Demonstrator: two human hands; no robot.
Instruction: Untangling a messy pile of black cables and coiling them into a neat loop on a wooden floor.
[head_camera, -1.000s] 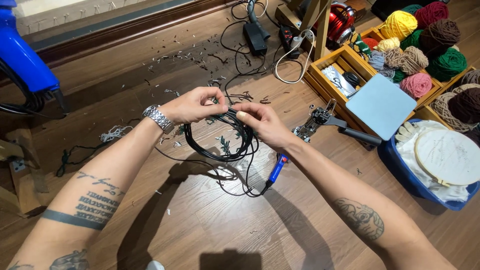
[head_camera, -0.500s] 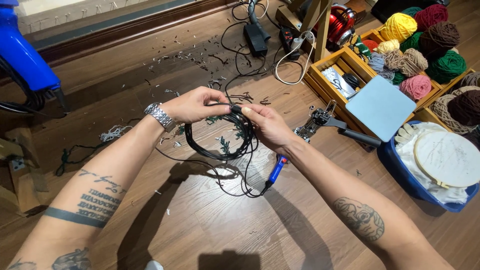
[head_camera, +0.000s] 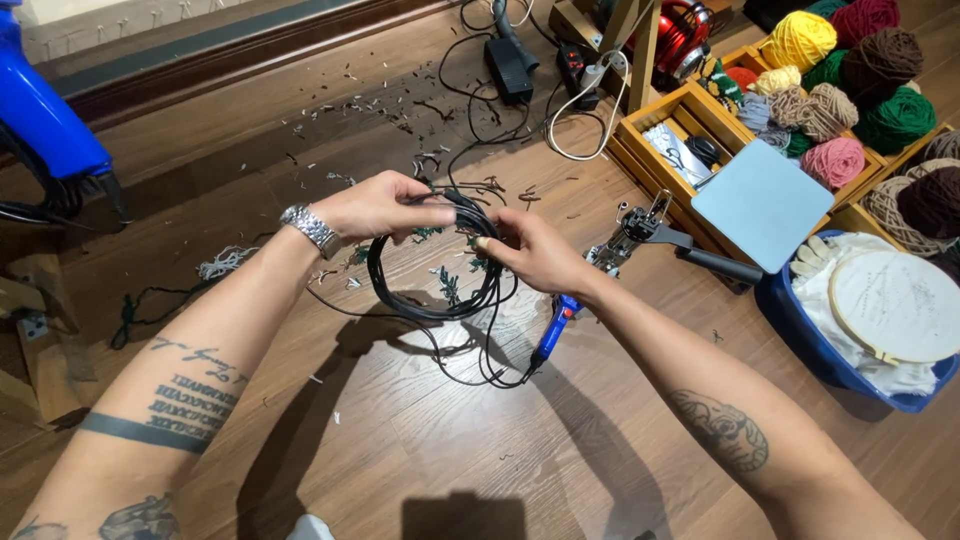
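Cable coil, black, looks light and floppy; left hand and right hand pinch its top above the wooden floor, a sensible grip point.

the left hand hides the top of the black cable coil; the blue machine is cut off.

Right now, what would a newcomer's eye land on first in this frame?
At centre, the left hand and right hand hold a coiled black cable loop above the wooden plank floor. At upper right, colourful yarn balls crowd wooden crates, above a round embroidery hoop in a blue tub.
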